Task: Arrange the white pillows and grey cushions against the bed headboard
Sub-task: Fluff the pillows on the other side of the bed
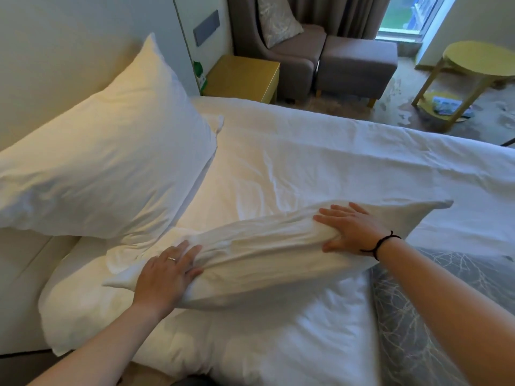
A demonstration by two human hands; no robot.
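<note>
Both hands are gripping one white pillow [267, 254] by its upper edge, holding it on its side across the bed. The left hand [164, 274] is clutching the end nearer the headboard [55, 65], fingers curled over the fabric and bunching it; a ring is showing on one finger. The right hand [351, 229], with a dark cord round its wrist, is clasping the opposite end, fingers spread over the top and thumb pressing into the near face. Beyond the left hand, a second white pillow [111, 162] is leaning tilted against the headboard. Beneath the gripped pillow, a third white pillow [195, 330] is lying flat on the bed [334, 151]. Under the right forearm, a grey cushion [418, 316] with a pale branch pattern is lying, touching the flat pillow's edge.
</note>
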